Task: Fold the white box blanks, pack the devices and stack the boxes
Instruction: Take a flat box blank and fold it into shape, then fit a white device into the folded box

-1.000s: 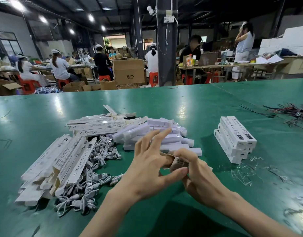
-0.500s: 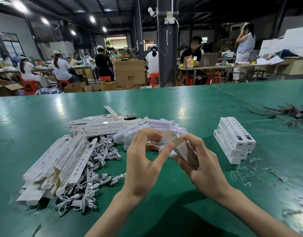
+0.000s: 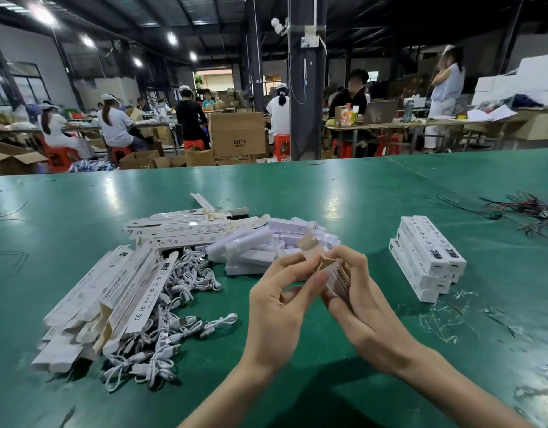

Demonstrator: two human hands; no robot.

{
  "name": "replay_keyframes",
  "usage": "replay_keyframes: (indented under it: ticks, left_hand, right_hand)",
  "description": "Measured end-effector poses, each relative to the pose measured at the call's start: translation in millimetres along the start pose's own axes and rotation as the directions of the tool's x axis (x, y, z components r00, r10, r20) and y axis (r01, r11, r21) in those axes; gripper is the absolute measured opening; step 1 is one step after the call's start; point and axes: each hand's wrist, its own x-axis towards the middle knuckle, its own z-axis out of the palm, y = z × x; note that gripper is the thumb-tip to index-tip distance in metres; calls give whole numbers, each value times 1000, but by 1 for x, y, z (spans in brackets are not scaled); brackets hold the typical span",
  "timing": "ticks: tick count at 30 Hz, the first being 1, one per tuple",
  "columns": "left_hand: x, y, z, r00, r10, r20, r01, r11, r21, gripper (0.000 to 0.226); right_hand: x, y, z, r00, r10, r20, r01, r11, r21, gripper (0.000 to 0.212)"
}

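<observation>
Cardboard white box (image 3: 339, 281), held end-up over the green table (image 3: 359, 193) just in front of the device pile (image 3: 251, 248), looks light, thin and easily crushed, so the right hand (image 3: 368, 307) grips its body while the left hand (image 3: 282, 307) pinches the end flap (image 3: 309, 245) near the crease.

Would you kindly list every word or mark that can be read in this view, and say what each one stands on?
"BPS": brown carton in the background.
"SMART S", remainder hidden: half-folded box.
"SMART SENSOR LAMP": flat blank at left.
"CE", "RoHS": neighbouring blank.
"RoHS": stacked boxes; their other print is too small.
</observation>
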Motion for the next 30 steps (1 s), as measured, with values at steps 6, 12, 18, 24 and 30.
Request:
replay_keyframes:
  ticks: [6, 12, 18, 24, 30]
  left_hand:
    - [2, -5, -3, 999, -42, -25, 39, 994, -101, 15]
    - [1, -9, -5, 997, -82, -13, 79, 987, -140, 11]
    - [1, -4, -9, 990, -140, -29, 134, 980, -146, 7]
    - [3, -2, -8, 988, -154, -28, 147, 971, -187, 8]
    - [3, -3, -7, 996, -93, -15, 90, 987, -134, 11]
  right_hand:
    - [3, -1, -3, 1000, 28, 13, -29, 999, 25, 43]
    - [4, -4, -6, 991, 117, 62, -124, 985, 118, 43]
    - [5, -5, -7, 990, 109, 94, -124, 976, 179, 47]
    - [4, -4, -7, 990, 101, 97, -117, 977, 176, 44]
    - [2, -3, -6, 992, 99, 77, -112, 975, 191, 49]
